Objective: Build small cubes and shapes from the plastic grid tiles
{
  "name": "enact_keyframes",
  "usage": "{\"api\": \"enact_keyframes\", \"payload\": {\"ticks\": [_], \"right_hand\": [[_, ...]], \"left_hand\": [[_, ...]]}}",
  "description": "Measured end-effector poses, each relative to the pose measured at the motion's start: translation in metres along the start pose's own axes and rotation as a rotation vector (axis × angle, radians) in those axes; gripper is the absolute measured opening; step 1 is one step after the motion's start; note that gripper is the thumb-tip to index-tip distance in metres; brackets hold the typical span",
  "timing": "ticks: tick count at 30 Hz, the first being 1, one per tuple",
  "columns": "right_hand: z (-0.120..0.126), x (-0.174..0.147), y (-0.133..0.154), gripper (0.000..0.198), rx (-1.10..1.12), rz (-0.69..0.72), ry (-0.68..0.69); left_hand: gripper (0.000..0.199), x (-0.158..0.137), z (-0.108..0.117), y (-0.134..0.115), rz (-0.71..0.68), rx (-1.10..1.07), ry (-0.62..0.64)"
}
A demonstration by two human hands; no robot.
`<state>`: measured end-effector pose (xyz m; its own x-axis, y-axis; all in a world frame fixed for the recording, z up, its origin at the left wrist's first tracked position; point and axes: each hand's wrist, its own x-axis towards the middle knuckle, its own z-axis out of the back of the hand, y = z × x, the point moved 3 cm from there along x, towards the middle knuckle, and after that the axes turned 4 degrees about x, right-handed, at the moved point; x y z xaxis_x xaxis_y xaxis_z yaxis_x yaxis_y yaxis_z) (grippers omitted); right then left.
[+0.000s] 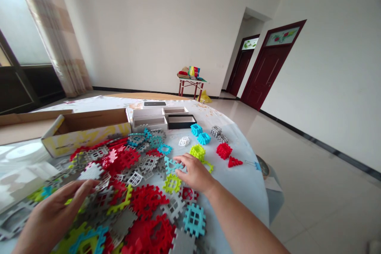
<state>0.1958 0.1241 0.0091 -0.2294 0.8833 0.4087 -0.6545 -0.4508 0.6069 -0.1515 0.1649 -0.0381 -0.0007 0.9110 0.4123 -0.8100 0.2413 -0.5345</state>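
a heap of building plates [149, 202] spreads over the near and middle part of the desk [244, 190]. behind its left side stands a carton [89, 139], with plastic trays [28, 180] before it at the far left. right of the carton sit several boxes [182, 126], a phone [154, 103] lying behind them. stacks of plates [204, 139] stand right of the heap. beyond the desk are a side table [192, 81], a bag [204, 97] on the floor beside it, and, farther right, doors [270, 67].
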Motion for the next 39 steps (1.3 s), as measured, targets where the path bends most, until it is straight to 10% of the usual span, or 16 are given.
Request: {"api": "enact_keyframes", "payload": {"ticks": [39], "right_hand": [[0.038,0.002,-0.01,0.026,0.063,-0.055,-0.209]], "left_hand": [[0.047,-0.001,0.005,-0.009,0.062,-0.086,0.086]]}}
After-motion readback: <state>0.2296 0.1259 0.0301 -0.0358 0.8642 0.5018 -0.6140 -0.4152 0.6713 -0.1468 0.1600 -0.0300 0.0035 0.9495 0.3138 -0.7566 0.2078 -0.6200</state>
